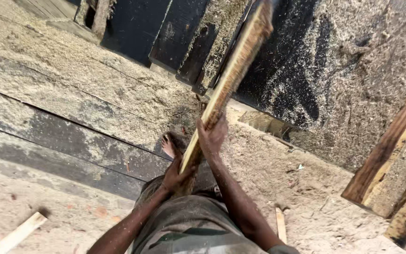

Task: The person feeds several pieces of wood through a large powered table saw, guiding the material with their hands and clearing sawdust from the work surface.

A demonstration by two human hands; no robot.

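Nearest of all, dusty grey clothing at the bottom edge, both forearms rising out of it toward a long rough wooden plank [231, 80]. Left hand [177, 176] wrapped around the plank's near end, fingers curled shut on the wood, lowest on it and closest to the body. Right hand [212, 136] closed around the plank just above the left, clamped from the right side, a short stretch further along. Both grips tight, no spread fingers. Plank held off the ground, long axis running from the near end at the hands up and slightly rightward, far end reaching the top edge, well beyond either hand. Just left of the plank's lower part, a bare foot [167, 146] on the sawdust-covered floor [306, 188]. Further left of the plank, wide dark boards [71, 146] lying flat, dusted with sawdust. Down near the lower left corner, a pale wood strip [17, 234]; right of the plank's near end, a shorter pale offcut [281, 225]. Far right of the plank, a brown beam [391, 141] leaning diagonally. Behind the plank's far end, dark planks [175, 33] and heaped sawdust.
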